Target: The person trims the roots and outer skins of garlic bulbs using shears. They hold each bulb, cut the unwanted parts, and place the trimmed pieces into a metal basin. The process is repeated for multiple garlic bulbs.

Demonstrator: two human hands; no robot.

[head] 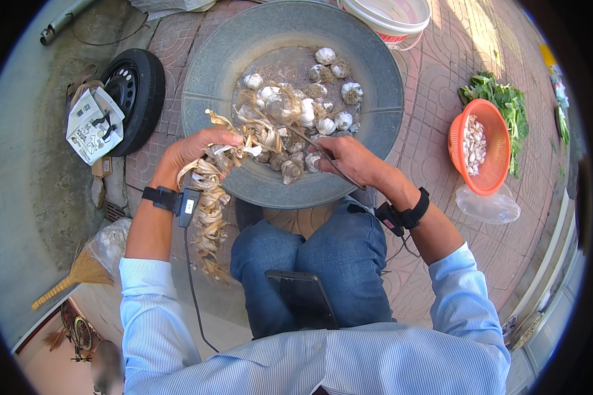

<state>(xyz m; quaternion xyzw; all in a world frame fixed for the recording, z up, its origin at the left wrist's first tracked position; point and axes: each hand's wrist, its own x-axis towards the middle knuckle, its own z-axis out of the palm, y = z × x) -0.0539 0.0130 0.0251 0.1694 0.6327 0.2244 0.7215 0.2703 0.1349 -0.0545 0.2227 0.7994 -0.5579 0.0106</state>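
My left hand grips a braid of dried garlic stalks, which hangs down outside the near left rim of a wide galvanized metal basin. Loose stalk ends and a garlic bulb at the top of the braid reach over the basin. In my right hand is a thin dark metal tool, possibly scissors; its tip is near the stalks and bulb, and my fingers partly hide it. Several whole garlic bulbs with dry roots lie on the basin floor.
An orange plastic colander of garlic cloves stands right, beside green leaves and a clear plastic bag. A white bucket stands behind. Left are a wheel and a broom. A phone rests on my lap.
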